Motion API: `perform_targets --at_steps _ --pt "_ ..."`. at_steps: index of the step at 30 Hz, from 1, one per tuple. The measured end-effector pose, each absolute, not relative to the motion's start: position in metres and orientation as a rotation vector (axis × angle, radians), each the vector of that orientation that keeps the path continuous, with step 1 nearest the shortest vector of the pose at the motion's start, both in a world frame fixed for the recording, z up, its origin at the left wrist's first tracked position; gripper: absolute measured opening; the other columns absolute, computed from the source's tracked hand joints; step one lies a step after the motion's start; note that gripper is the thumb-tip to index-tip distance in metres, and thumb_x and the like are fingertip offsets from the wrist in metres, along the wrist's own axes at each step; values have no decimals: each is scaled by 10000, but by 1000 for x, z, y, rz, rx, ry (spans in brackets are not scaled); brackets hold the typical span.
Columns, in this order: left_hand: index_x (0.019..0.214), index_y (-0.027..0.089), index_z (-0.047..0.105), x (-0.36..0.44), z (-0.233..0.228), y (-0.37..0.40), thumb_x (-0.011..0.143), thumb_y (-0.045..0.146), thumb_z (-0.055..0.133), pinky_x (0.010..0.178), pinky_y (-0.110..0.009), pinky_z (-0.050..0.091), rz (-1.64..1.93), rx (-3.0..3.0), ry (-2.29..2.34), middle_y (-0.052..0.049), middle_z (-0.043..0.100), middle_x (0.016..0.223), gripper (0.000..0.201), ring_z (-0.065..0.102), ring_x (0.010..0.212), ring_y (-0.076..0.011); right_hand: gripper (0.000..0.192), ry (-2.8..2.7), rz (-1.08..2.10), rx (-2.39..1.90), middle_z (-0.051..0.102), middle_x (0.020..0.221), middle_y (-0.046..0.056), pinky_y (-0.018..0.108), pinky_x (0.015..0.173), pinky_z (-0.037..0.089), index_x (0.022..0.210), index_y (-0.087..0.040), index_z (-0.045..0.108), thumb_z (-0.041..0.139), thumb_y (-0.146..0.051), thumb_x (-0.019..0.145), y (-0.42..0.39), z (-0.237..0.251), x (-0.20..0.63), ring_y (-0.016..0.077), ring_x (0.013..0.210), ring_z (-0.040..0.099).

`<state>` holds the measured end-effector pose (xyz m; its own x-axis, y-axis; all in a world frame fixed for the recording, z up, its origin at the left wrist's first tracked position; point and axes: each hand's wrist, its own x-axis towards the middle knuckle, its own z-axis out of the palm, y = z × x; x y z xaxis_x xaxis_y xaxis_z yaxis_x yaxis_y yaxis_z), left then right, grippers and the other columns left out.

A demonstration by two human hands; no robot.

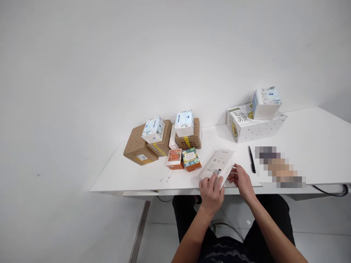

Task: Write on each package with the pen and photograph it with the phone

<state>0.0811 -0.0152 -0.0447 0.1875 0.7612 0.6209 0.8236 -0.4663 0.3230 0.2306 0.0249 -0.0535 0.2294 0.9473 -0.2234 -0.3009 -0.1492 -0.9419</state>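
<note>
A flat white box (219,163) with a printed label lies tilted near the front edge of the white table (309,146). My left hand (211,191) grips its near end, fingers curled over the edge. My right hand (241,181) touches the box's right near corner with the fingers bent around it. Both forearms reach up from my lap at the bottom of the view.
A black pen (251,159) lies right of the box. Two small colourful cartons (183,159) stand left of it. Behind are brown cardboard boxes (138,148) with tissue packs (153,129) on top, and a large white avocado-print box (253,126) carrying another tissue pack (266,102). A cable (333,191) hangs at the right.
</note>
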Motion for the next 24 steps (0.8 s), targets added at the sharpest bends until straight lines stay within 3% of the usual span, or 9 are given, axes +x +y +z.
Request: perform_targets --at_steps 4,7,13,19,24 --pt "1219 248 587 85 -47 -23 783 300 652 887 -471 384 -1047 -2458 -1544 -99 642 1212 444 545 1032 -313 601 -784 1221 -1345 584 668 -17 271 521 479 1202 -155 535 611 -570 773 24 -51 232 139 555 543" --pt "1204 213 575 80 -49 -21 773 325 646 962 -504 366 -1146 -2431 -1599 -129 611 1219 450 507 1130 -331 732 -833 1165 -1436 617 839 23 267 477 452 1319 -148 453 632 -566 747 25 -54 232 129 560 531" --pt "1305 150 454 65 -57 -11 855 349 559 998 -513 397 -1304 -2283 -1930 -191 478 1323 503 446 1238 -315 694 -956 1095 -1520 627 986 87 277 453 449 1312 -137 483 522 -602 798 27 -61 229 137 571 555" --pt "1259 173 493 63 -59 -11 884 357 524 899 -423 472 -1586 -2319 -2069 -126 604 1097 419 569 1009 -245 567 -1105 853 -1651 634 1032 139 349 675 521 1177 -121 613 492 -537 811 28 -63 232 187 717 608" --pt "1177 173 586 60 -56 -5 901 396 496 763 -359 494 -1817 -2181 -2271 -74 653 874 366 590 785 -199 536 -1175 875 -1669 679 1023 143 358 656 519 1105 -133 661 476 -540 808 27 -61 235 212 736 627"
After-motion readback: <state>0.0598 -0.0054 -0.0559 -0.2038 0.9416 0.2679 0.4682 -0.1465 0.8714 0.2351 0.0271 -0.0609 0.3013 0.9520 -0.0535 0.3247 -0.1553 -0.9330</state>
